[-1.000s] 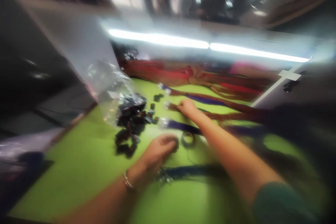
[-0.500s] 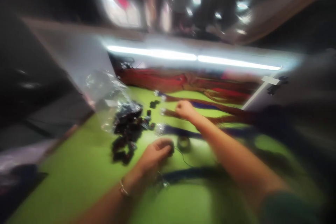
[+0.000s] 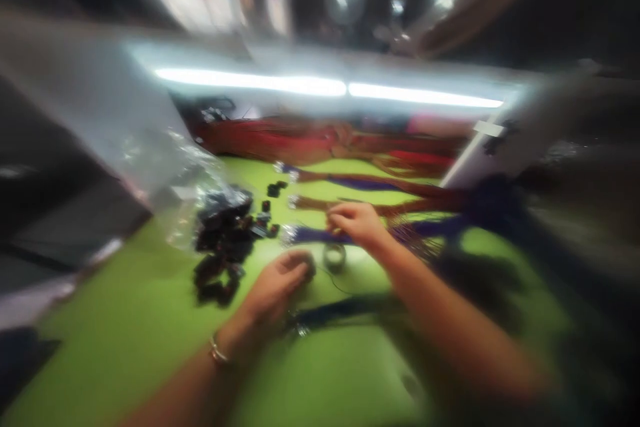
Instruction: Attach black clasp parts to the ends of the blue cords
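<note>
My left hand (image 3: 285, 273) is closed on a small black connector (image 3: 311, 268) in the middle of the green table. A thin dark wire (image 3: 334, 283) runs from it to the right. My right hand (image 3: 355, 221) is pinched just above a blue wire bundle (image 3: 315, 234); whatever is between its fingertips is too blurred to make out. A brown wire bundle (image 3: 313, 203) lies just beyond that hand. Between the two hands sits a roll of tape (image 3: 335, 257). Nearer me lies another dark blue wire bundle (image 3: 340, 309), its pale ends beside my left wrist.
A pile of black connectors (image 3: 225, 227) spills from a clear plastic bag (image 3: 183, 207) at the left. Red and brown wires (image 3: 280, 140) lie along the back under a tube light (image 3: 250, 82). A white post (image 3: 463, 150) stands at the back right of the green table (image 3: 125, 320).
My right hand has come back towards me from the brown bundle to above the blue one. The left hand keeps its hold on the connector. The whole view has shifted somewhat.
</note>
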The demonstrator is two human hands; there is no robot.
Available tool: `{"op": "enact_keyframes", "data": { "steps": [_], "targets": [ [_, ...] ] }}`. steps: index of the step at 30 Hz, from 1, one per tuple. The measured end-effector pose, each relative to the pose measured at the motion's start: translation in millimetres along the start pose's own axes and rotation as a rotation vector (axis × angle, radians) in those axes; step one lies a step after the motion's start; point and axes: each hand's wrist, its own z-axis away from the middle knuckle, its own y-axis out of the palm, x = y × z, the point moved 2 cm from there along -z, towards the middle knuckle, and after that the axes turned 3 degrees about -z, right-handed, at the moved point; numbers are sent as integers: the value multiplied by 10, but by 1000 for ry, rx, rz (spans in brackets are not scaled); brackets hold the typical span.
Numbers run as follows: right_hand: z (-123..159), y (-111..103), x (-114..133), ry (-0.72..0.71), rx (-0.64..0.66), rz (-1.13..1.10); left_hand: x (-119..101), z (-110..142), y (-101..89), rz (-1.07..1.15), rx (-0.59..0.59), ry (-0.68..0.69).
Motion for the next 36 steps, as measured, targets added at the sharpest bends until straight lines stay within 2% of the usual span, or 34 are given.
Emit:
{"op": "enact_keyframes", "data": {
  "steps": [6, 11, 16, 25, 31, 33, 36],
  "targets": [
    [351, 45, -130, -110, 71, 165, -39, -9, 26, 102, 8, -41],
    [392, 120, -284, -205, 118, 380, -11, -49, 15, 124, 45, -50],
    [379, 115, -320, -134, 98, 580, 22, -79, -9, 136, 36, -59],
    [359, 124, -321, -83, 131, 612, 17, -47, 8, 49, 17, -46],
    [369, 133, -330, -84, 138, 643, -8, -15, 54, -137, -19, 71],
    [365, 137, -337, -59, 169, 601, -1, -14, 70, -227, -36, 126],
    [339, 137, -370, 51, 258, 438, 19, -17, 86, -313, -36, 183]
  ]
}}
